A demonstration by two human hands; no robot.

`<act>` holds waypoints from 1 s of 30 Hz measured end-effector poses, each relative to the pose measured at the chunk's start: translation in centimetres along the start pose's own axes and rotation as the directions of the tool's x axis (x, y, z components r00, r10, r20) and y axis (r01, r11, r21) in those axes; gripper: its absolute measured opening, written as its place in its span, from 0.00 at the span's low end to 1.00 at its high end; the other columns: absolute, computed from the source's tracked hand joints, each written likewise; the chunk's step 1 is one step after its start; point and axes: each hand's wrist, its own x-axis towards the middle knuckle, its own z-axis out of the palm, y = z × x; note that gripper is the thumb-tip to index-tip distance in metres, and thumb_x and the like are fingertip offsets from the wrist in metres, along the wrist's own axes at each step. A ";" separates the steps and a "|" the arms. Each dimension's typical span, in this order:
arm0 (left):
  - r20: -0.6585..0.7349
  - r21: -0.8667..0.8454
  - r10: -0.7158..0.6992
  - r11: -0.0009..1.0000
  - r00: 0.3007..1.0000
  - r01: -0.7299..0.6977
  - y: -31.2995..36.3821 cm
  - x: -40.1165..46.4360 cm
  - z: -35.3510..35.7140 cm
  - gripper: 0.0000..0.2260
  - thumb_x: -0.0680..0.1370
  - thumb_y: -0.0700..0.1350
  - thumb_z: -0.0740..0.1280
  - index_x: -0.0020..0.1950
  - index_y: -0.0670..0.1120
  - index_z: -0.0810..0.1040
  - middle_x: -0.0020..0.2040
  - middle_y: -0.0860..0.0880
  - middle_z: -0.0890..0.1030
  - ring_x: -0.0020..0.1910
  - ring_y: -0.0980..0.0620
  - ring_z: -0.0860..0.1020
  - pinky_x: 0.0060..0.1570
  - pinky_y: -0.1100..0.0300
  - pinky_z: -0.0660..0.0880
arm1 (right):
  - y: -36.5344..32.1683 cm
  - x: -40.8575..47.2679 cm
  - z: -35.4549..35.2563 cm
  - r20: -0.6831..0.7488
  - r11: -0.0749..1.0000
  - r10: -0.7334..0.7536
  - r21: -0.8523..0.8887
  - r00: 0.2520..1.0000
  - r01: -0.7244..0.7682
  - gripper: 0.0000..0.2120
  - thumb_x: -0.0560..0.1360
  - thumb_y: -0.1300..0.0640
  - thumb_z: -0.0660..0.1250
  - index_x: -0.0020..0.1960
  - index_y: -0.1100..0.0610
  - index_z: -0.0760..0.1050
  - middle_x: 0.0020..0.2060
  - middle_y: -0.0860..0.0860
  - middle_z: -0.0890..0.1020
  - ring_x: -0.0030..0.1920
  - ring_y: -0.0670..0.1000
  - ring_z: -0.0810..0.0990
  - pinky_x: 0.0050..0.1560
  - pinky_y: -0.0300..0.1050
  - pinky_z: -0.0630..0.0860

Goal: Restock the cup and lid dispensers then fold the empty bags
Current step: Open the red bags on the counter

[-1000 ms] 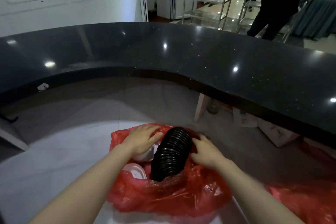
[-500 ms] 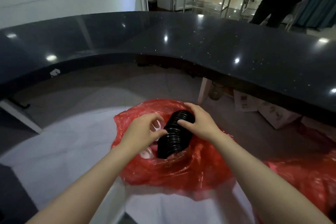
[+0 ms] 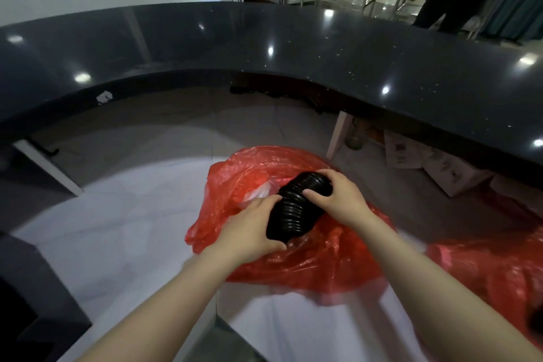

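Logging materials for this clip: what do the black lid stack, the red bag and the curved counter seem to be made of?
Black lid stack: likely thin moulded plastic, semi-glossy, ribbed nested rims. Red bag: thin translucent plastic film, crinkled and shiny. Curved counter: polished dark stone or a look-alike, speckled, mirroring ceiling lights.

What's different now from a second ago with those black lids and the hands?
Both hands closed onto the stack of black lids: the left hand moved from the white lids to its near end, the right hand onto its far end. The red bag stays on the white surface.
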 end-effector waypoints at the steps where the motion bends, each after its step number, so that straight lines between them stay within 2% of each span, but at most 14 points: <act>1: -0.042 0.006 0.008 1.000 0.999 -0.008 0.0 0.0 0.3 0.39 0.67 0.53 0.75 0.73 0.57 0.60 0.69 0.53 0.69 0.66 0.51 0.71 0.61 0.53 0.71 | 0.1 -0.4 -0.1 -0.013 1.000 0.014 0.014 1.000 -0.014 0.32 0.66 0.38 0.71 0.65 0.50 0.70 0.59 0.48 0.78 0.58 0.51 0.77 0.54 0.44 0.72; 4: -0.152 -0.028 0.014 0.999 0.988 -0.018 0.0 -0.1 0.9 0.29 0.70 0.42 0.71 0.68 0.56 0.66 0.65 0.52 0.74 0.62 0.49 0.74 0.53 0.59 0.69 | 0.5 -1.7 -0.4 -0.012 0.999 0.037 0.039 0.999 -0.037 0.31 0.65 0.40 0.74 0.63 0.52 0.69 0.56 0.48 0.78 0.56 0.51 0.77 0.52 0.43 0.72; 7: -0.220 -0.024 -0.011 1.000 0.975 0.006 0.1 -0.4 1.1 0.27 0.66 0.33 0.63 0.61 0.54 0.69 0.59 0.50 0.78 0.56 0.45 0.77 0.48 0.57 0.70 | 0.6 -3.0 -0.4 0.024 1.000 0.019 0.018 1.000 -0.019 0.26 0.65 0.41 0.74 0.58 0.50 0.70 0.51 0.46 0.78 0.53 0.50 0.77 0.49 0.42 0.70; 9: -0.261 0.035 0.002 0.999 0.965 0.007 0.2 -0.6 1.3 0.27 0.65 0.32 0.61 0.59 0.55 0.70 0.55 0.49 0.81 0.56 0.42 0.76 0.53 0.55 0.70 | 0.4 -3.7 -0.5 0.062 0.998 0.039 0.037 0.997 -0.041 0.28 0.63 0.39 0.75 0.55 0.48 0.67 0.48 0.44 0.77 0.49 0.48 0.77 0.46 0.43 0.70; 11: -0.280 0.059 0.028 0.998 0.960 -0.011 0.1 -0.7 1.4 0.29 0.66 0.32 0.61 0.62 0.57 0.72 0.55 0.49 0.82 0.58 0.42 0.74 0.58 0.55 0.68 | 0.3 -4.2 -0.6 0.083 0.997 0.068 0.037 0.994 -0.071 0.30 0.61 0.38 0.76 0.53 0.49 0.65 0.46 0.43 0.76 0.47 0.48 0.77 0.44 0.45 0.72; 14: -0.281 0.005 0.069 0.998 0.957 -0.070 0.1 -1.2 1.1 0.29 0.67 0.32 0.62 0.63 0.56 0.74 0.59 0.50 0.81 0.60 0.44 0.76 0.57 0.53 0.72 | 0.1 -4.9 -0.8 0.053 0.993 0.066 0.091 0.996 -0.071 0.30 0.60 0.40 0.77 0.53 0.49 0.66 0.46 0.42 0.76 0.48 0.47 0.77 0.43 0.42 0.72; 16: -0.329 -0.036 0.111 0.991 0.938 -0.130 0.3 -1.5 0.5 0.27 0.67 0.32 0.63 0.62 0.54 0.76 0.58 0.51 0.82 0.58 0.46 0.78 0.55 0.52 0.74 | -0.2 -5.4 -1.2 0.014 0.986 0.045 0.160 0.999 -0.047 0.29 0.60 0.41 0.77 0.54 0.46 0.67 0.49 0.40 0.76 0.51 0.45 0.77 0.46 0.40 0.71; 19: -0.427 -0.075 0.153 0.976 0.891 -0.204 0.9 -1.9 -0.8 0.26 0.67 0.32 0.64 0.62 0.52 0.77 0.58 0.52 0.82 0.59 0.47 0.79 0.58 0.50 0.75 | -1.5 -6.2 -2.2 -0.065 0.973 -0.006 0.230 0.998 0.020 0.29 0.59 0.40 0.75 0.57 0.40 0.68 0.49 0.34 0.75 0.50 0.37 0.76 0.47 0.28 0.69; 21: -0.461 -0.036 0.204 0.968 0.863 -0.248 1.3 -2.0 -1.9 0.26 0.68 0.32 0.66 0.63 0.52 0.78 0.59 0.52 0.82 0.60 0.46 0.78 0.62 0.49 0.73 | -2.6 -6.7 -3.0 -0.134 0.963 -0.038 0.258 0.990 0.072 0.29 0.59 0.40 0.74 0.57 0.38 0.68 0.50 0.32 0.75 0.50 0.34 0.75 0.46 0.24 0.67; 24: -0.516 0.001 0.314 0.931 0.797 -0.366 1.5 -2.4 -3.5 0.25 0.68 0.29 0.67 0.61 0.49 0.80 0.61 0.51 0.80 0.61 0.50 0.78 0.64 0.56 0.71 | -4.4 -7.4 -3.9 -0.183 0.935 -0.083 0.326 0.980 0.140 0.30 0.62 0.48 0.76 0.59 0.38 0.67 0.52 0.35 0.75 0.52 0.34 0.75 0.47 0.27 0.69; 26: -0.566 0.014 0.353 0.908 0.745 -0.419 1.6 -2.9 -4.2 0.24 0.69 0.28 0.67 0.61 0.47 0.81 0.61 0.50 0.80 0.61 0.50 0.78 0.64 0.56 0.71 | -5.6 -8.1 -4.3 -0.210 0.887 -0.111 0.419 0.971 0.192 0.31 0.63 0.53 0.77 0.59 0.36 0.66 0.53 0.39 0.76 0.52 0.35 0.76 0.47 0.28 0.72; 30: -0.717 -0.002 0.322 0.886 0.618 -0.464 2.1 -4.5 -6.0 0.24 0.67 0.28 0.68 0.60 0.45 0.81 0.58 0.49 0.80 0.57 0.53 0.77 0.61 0.63 0.70 | -8.3 -9.2 -4.9 -0.285 0.790 -0.146 0.543 0.947 0.285 0.31 0.63 0.52 0.77 0.60 0.35 0.67 0.51 0.39 0.78 0.51 0.40 0.79 0.47 0.32 0.76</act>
